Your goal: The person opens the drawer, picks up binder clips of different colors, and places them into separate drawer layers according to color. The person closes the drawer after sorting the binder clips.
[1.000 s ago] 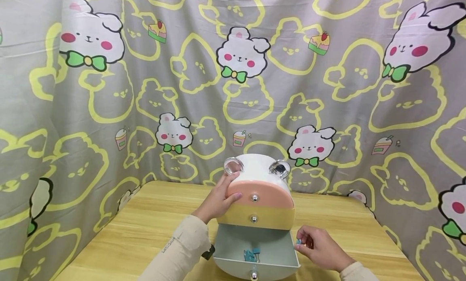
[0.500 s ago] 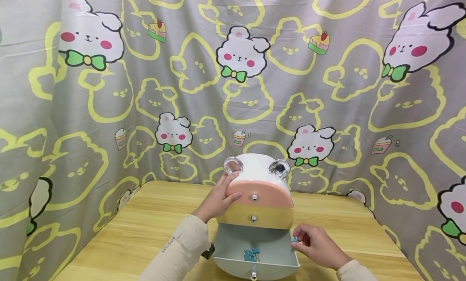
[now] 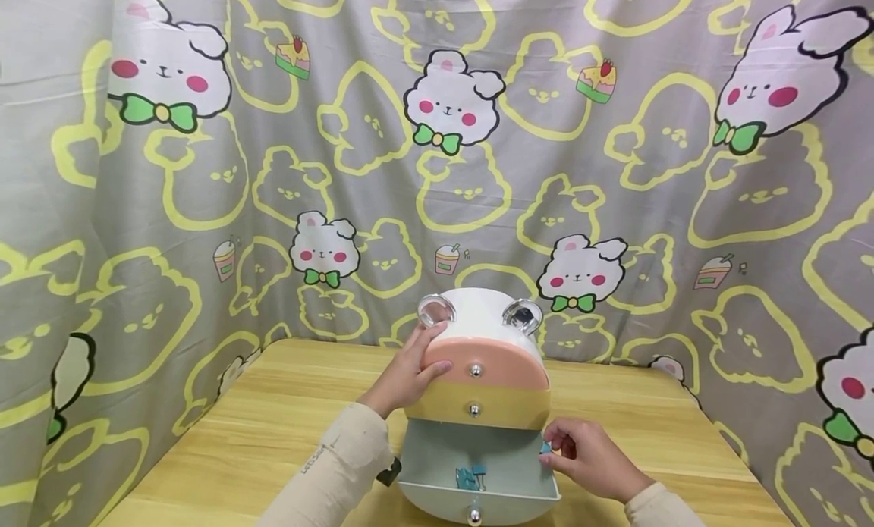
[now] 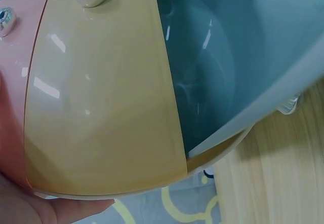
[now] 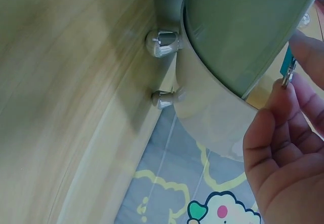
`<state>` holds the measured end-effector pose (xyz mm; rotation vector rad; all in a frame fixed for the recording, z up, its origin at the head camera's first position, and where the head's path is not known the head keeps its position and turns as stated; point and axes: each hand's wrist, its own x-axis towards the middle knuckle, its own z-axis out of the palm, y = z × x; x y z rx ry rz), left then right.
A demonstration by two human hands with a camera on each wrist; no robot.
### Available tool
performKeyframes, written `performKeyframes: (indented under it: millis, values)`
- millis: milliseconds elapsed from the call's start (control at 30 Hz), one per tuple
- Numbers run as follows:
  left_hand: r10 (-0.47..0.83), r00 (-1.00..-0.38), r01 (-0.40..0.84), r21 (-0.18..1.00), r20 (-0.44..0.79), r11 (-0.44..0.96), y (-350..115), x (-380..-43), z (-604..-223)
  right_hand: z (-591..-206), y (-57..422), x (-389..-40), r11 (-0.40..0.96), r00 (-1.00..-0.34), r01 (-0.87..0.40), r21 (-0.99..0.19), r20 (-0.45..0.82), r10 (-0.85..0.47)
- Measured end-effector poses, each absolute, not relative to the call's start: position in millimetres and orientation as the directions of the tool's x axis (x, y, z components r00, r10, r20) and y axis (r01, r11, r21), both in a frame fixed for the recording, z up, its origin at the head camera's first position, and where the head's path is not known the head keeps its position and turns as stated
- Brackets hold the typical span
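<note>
My left hand (image 3: 403, 371) rests against the left side of a small frog-shaped drawer cabinet (image 3: 481, 311), its thumb on the pink front and its straight fingers up by one silver eye. The grey-green bottom drawer (image 3: 437, 498) is pulled out, with a few teal binder clips (image 3: 467, 478) lying inside. My right hand (image 3: 594, 455) pinches another teal binder clip (image 5: 288, 67) between thumb and fingertips, right at the drawer's right wall. The pink top drawer (image 3: 444, 352) and yellow middle drawer (image 3: 440, 406) are closed.
The cabinet stands near the front of a wooden table (image 3: 293, 390). A grey curtain (image 3: 382, 186) with cartoon rabbits surrounds the table at the back and sides. Silver knobs (image 3: 474, 516) stick out from the drawer fronts.
My right hand has moved slightly left with the pinched binder clip, closer over the drawer's right wall. My left hand, the cabinet and the clips in the drawer stay put.
</note>
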<state>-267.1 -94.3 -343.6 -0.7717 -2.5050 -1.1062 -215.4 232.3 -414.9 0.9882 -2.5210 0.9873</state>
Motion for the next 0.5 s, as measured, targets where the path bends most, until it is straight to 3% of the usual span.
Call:
performKeyframes:
  millis: [500]
  values:
    - [0.338,-0.825,0.563,0.601,0.453,0.568,-93.1,-266.0,-343.8,-408.9,224.1,-214.5,0.512,-0.723,-0.690,-0.512,0.448,-0.526]
